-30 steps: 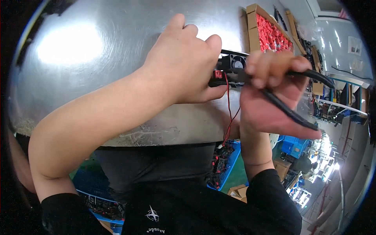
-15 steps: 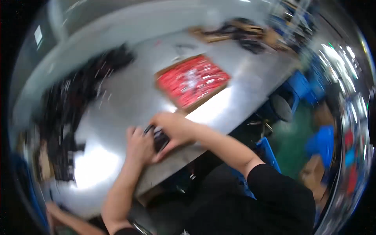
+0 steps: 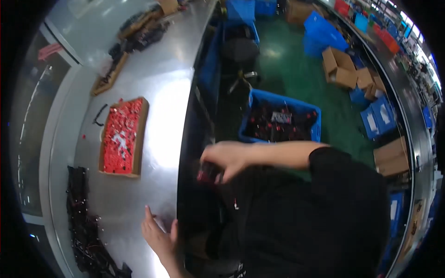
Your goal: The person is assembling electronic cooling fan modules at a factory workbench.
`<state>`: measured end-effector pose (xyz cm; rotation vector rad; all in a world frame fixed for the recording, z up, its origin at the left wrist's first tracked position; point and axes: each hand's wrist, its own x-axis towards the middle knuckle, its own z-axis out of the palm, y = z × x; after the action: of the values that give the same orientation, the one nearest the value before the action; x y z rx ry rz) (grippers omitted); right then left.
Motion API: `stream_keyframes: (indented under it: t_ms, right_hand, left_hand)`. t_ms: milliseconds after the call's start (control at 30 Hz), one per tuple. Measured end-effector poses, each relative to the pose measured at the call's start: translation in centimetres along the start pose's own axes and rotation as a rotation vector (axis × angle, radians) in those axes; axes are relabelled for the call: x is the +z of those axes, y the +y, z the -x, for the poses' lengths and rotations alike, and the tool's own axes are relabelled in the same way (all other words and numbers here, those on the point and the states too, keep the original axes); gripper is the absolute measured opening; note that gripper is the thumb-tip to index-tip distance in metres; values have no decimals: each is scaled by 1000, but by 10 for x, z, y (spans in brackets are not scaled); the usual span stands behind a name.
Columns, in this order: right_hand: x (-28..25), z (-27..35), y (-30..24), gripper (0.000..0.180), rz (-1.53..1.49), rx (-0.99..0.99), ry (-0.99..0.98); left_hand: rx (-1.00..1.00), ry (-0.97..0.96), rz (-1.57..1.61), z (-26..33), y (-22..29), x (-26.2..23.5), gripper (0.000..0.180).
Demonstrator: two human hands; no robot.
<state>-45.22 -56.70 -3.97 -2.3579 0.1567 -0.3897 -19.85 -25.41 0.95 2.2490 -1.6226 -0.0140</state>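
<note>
The right hand (image 3: pixel 227 157) is closed round a dark, red-marked unit (image 3: pixel 209 172), held in the air just past the table's front edge, near the worker's lap. From where I stand, motion blur hides the exact finger contact. The left hand (image 3: pixel 157 234) is spread wide at the table edge; I make out nothing in its grasp.

Risk 1: drop. Cause: a one-handed grip with no table beneath the unit. A slip would probably send it into the lap or to the floor.

Risk 2: snag. Cause: a short wire with a white connector (image 3: pixel 235 204) hangs below the right hand. Whether it joins the unit cannot be seen; if it does, it may catch on clothing or a rim.

Risk 3: impact. Cause: the edge of the metal table (image 3: pixel 162 60) lies between the two hands and could strike the unit.

Surroundings: the box (image 3: pixel 140 139) of red parts (image 3: pixel 116 157) stands on the table, beyond the left hand. Dark parts (image 3: pixel 81 222) lie along the table's far side. Off the table, a blue crate (image 3: pixel 245 125) holds dark pieces (image 3: pixel 264 125); its raised wall obstructs low sideways reach. A stool (image 3: pixel 240 50) stands behind it, beside the table.
</note>
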Motion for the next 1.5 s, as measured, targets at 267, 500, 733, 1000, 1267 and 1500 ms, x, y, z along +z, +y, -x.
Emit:
stream_keyframes:
  t_ms: [267,500,733,1000,1267,1500]
  right_hand:
    - [-27,287,230,89,255,1106,271]
    - [-9,155,175,44,379,522,260]
    - [34,-48,-3,57,34,-664,-103]
    - [166,-227,-152,95,152,-806,-110]
    - [202,-262,-125,95,113,-525,-116]
    - [209,-262,-131,78,88,-497,-138]
  left_hand:
    - [-145,8,-368,54,22,32,79]
    - [-522,345,-607,136,18,46,76]
    - [-714,385,-432,125,32,72,90]
    - [-674,512,-380,137,41,52,77]
    - [-1029,490,-370,168,-46,-7,38]
    - [-813,133,-1018,177,-226,-114,90]
